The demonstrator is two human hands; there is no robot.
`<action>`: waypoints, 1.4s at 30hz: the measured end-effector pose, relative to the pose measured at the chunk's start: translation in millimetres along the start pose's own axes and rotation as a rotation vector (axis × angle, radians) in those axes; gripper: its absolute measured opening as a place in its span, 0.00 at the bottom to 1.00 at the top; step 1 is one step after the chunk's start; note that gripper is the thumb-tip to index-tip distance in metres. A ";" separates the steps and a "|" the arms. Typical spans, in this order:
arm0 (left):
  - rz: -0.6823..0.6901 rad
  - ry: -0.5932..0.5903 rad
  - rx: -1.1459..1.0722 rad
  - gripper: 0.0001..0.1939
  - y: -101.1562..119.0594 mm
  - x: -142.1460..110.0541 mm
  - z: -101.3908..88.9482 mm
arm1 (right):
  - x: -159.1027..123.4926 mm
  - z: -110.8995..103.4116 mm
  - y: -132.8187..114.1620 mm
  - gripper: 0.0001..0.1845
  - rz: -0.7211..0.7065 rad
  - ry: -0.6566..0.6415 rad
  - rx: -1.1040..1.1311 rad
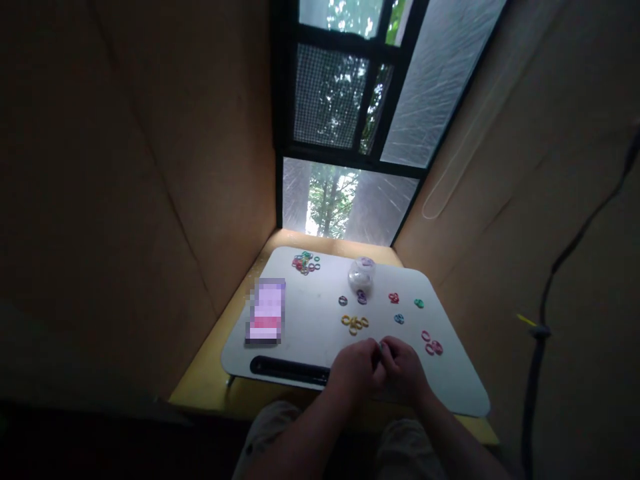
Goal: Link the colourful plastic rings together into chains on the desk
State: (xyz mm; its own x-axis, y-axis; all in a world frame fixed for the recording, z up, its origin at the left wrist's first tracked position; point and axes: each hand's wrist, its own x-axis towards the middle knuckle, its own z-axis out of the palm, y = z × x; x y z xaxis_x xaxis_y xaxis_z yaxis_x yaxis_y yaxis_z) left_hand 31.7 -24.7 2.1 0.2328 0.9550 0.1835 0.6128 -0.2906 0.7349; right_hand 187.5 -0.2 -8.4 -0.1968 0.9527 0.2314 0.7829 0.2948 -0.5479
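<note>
My left hand (pixel 354 367) and my right hand (pixel 406 368) meet over the front of the white lap table (pixel 310 313), fingers pinched together. A tiny bluish-green bit shows between the fingertips; most of what they hold is hidden. Just beyond them lies a group of yellow rings (pixel 354 324), small and band-like. To the right are pink rings (pixel 433 345), blue rings (pixel 399 319), red rings (pixel 394 298) and green rings (pixel 419 303). Purple rings (pixel 361 297) and a dark greyish ring cluster (pixel 343 301) sit behind the yellow ones.
A clear plastic bag or tub (pixel 360 275) stands at the back. A mixed pile of coloured rings (pixel 305 263) lies back left. At left is a blurred-out phone-like slab (pixel 267 312). A black slot (pixel 290 371) runs along the front edge. Walls flank both sides; a dark cable (pixel 543 300) hangs right.
</note>
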 end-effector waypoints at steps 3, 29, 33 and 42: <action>-0.002 0.010 -0.006 0.06 -0.4 0.2 -1.0 | 0.0 0.3 1.3 0.18 -0.008 -0.008 0.002; -0.015 0.057 0.148 0.06 14.3 -2.5 6.6 | -6.0 -6.4 -2.6 0.12 -0.055 0.105 0.085; 0.002 0.071 0.170 0.07 13.9 -2.9 7.1 | -7.2 -7.9 -4.5 0.13 -0.055 0.109 0.095; 0.003 0.070 0.169 0.06 11.5 -3.1 8.8 | -6.3 -4.3 -2.3 0.12 -0.059 0.114 0.095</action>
State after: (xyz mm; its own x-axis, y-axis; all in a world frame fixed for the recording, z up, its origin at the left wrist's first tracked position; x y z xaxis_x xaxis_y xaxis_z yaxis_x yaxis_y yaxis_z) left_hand 44.7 -31.6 4.2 0.1853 0.9541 0.2353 0.7316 -0.2938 0.6152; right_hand 189.5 -7.2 -5.1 -0.1683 0.9205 0.3526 0.7115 0.3610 -0.6028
